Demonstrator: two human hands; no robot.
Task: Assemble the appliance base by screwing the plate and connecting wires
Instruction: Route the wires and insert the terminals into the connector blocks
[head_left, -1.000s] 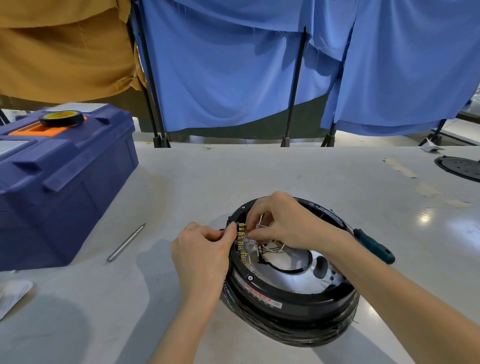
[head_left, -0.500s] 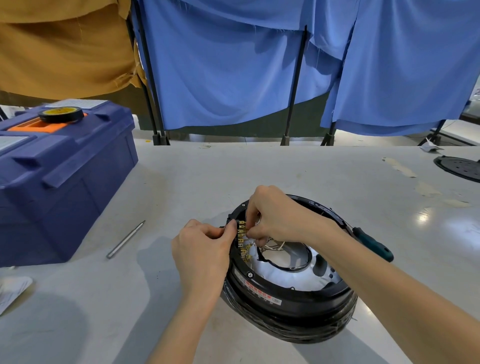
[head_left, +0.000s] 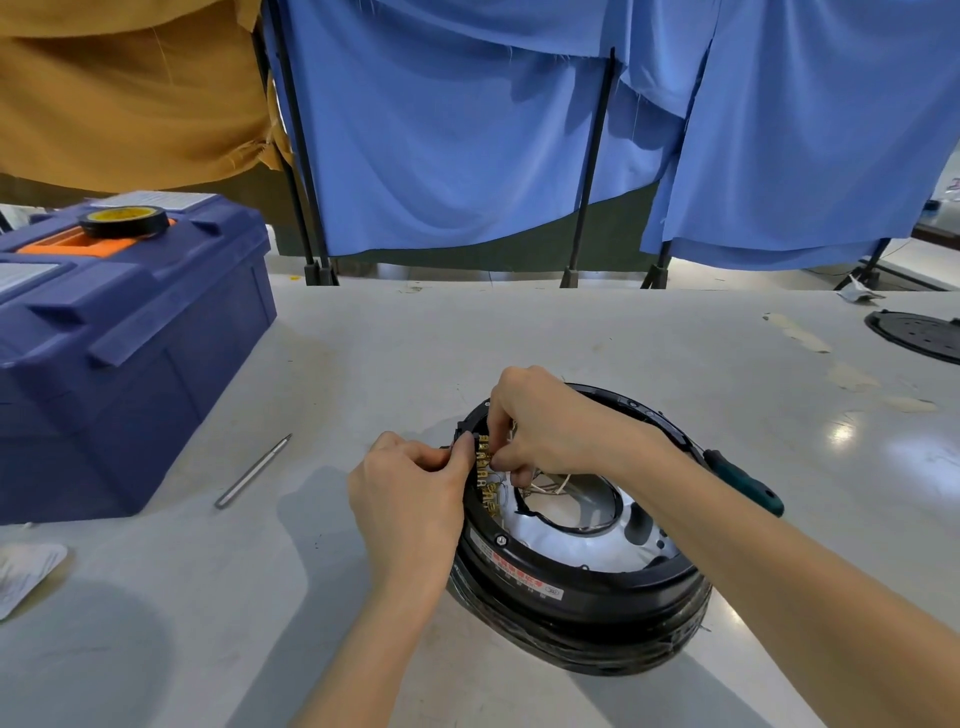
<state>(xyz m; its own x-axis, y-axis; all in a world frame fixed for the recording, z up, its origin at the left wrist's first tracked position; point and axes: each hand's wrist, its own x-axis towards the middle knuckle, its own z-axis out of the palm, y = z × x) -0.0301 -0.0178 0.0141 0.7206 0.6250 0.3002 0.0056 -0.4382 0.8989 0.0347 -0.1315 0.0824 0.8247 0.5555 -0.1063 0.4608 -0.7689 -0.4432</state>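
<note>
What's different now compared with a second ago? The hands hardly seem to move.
The right hand crept slightly left, bringing its pinched thin white wires up against the row of brass terminals. The left hand still grips the rim of the round black appliance base, which stayed put, as did the green-handled screwdriver, the slim metal rod and the blue plastic toolbox.

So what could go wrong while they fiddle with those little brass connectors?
The brass terminals sit close together, so the right hand, pinching a wire among them, could seat it on the wrong one. The thin white wires beneath it might get tugged or kinked. The left hand only grips the appliance base at its rim; it may shift.
</note>
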